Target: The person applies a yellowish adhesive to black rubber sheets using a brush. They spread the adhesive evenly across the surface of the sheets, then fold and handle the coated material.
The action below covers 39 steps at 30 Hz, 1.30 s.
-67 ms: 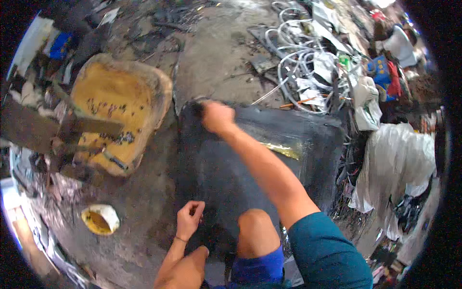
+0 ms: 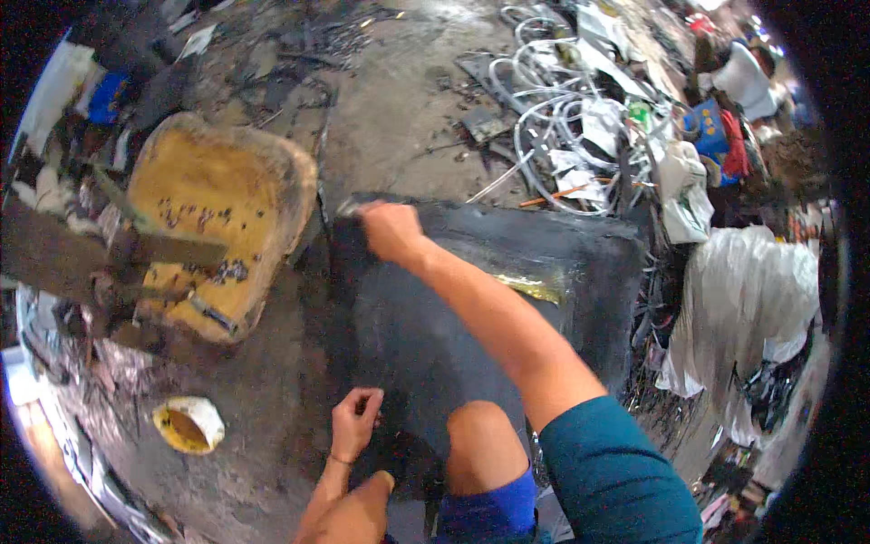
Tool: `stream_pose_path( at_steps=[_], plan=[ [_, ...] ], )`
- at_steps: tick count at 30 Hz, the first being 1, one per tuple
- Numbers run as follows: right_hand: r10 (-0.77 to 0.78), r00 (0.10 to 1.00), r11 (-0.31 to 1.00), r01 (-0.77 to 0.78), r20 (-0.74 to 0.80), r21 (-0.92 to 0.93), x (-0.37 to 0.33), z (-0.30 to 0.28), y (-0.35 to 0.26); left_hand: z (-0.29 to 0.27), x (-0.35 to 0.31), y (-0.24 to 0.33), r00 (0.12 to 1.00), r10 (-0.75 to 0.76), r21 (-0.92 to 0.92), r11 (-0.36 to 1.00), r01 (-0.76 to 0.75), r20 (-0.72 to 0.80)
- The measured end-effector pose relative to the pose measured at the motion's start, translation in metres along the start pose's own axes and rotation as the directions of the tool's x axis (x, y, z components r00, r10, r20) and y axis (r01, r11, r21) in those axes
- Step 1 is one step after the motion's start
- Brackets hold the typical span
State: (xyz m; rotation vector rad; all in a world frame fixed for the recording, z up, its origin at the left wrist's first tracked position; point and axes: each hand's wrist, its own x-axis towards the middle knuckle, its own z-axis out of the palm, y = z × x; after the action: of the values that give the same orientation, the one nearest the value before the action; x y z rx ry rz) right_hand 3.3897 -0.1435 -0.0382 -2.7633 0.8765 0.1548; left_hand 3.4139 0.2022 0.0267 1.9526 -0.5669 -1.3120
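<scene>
A flat black sheet (image 2: 408,308) lies in front of my knees, with a shiny yellow streak (image 2: 530,288) across its middle, partly behind my right forearm. At the sheet's far left corner is my right hand (image 2: 391,231), fingers closed and pressed down. A small greyish edge (image 2: 347,208) shows past its fingertips; the rest of that thing is hidden, so I cannot tell its kind. My left hand (image 2: 355,422) hovers by my left knee over the sheet's near left side. Its fingers are loosely curled, and I see nothing in them.
A thick-rimmed tray (image 2: 304,181) with a yellow-coated inside and dark bits stands to the left. Nearer, a white tub (image 2: 210,420) with yellow inside leans over. Clear tubing (image 2: 544,109) lies tangled at the back right, beside a large whitish plastic sack (image 2: 748,281).
My right hand has shifted slightly left and nearer at the sheet's far left corner. The greyish edge beyond its fingers now shows more clearly. My left hand has hardly moved.
</scene>
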Motion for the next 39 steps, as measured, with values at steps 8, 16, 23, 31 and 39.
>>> stream_pose_path(
  at_steps=[8, 16, 23, 31, 39],
  plan=[
    [-0.467, 0.831, 0.843, 0.521, 0.301, -0.131, -0.156, -0.045, 0.164, -0.035, -0.009, -0.036, 0.997, -0.061, 0.014, 0.998, 0.062, -0.050],
    [0.209, 0.957, 0.974, -0.222, 0.202, 0.043, -0.375, -0.057, 0.229, -0.046, 0.034, -0.037, 0.976, 0.202, 0.063, 0.978, -0.198, -0.075],
    [0.854, 0.360, 0.516, -0.492, -0.376, 0.701, -0.382, -0.122, 0.168, -0.049, 0.091, 0.008, 0.837, 0.518, 0.443, 0.801, -0.402, -0.175],
    [0.981, 0.149, 0.185, -0.914, -0.125, 0.362, -0.376, 0.024, 0.176, -0.037, 0.106, -0.023, 0.885, 0.433, 0.494, 0.815, -0.303, -0.171],
    [0.895, 0.439, 0.432, -0.802, -0.085, 0.413, -0.231, -0.023, 0.179, -0.041, 0.098, -0.019, 0.944, 0.247, 0.424, 0.896, -0.136, -0.219]
  ],
)
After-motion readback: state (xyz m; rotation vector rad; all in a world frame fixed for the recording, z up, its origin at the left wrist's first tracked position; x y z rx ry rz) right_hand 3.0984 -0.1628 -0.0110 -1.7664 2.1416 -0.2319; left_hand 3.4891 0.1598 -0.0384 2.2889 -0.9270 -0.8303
